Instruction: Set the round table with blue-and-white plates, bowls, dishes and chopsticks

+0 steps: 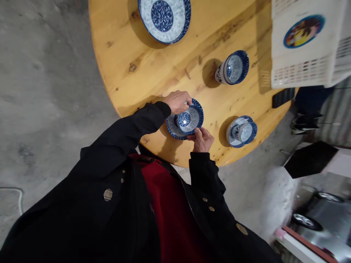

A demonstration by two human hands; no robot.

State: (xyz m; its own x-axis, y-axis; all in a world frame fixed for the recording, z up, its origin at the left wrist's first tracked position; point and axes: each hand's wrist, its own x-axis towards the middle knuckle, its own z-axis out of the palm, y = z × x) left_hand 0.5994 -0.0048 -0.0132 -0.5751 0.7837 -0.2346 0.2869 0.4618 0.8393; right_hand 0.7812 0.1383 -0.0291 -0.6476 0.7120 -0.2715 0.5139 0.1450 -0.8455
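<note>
My left hand (179, 101) pinches the upper left rim of a small blue-and-white bowl (193, 117). At its lower rim, the thumb and fingers of my right hand (202, 139) grip the same bowl. Beneath it is a wider blue-and-white plate (172, 130), partly covered by the bowl and my left hand. I cannot tell whether the bowl rests on the plate or is held just over it.
On the round wooden table (170, 69) are a large patterned dish (179, 25), a stack of bowls (234, 69) and a plate (233, 137) bearing a small bowl (242, 132). A white plastic basket (301, 67) and a dark phone-like object (283, 98) lie right.
</note>
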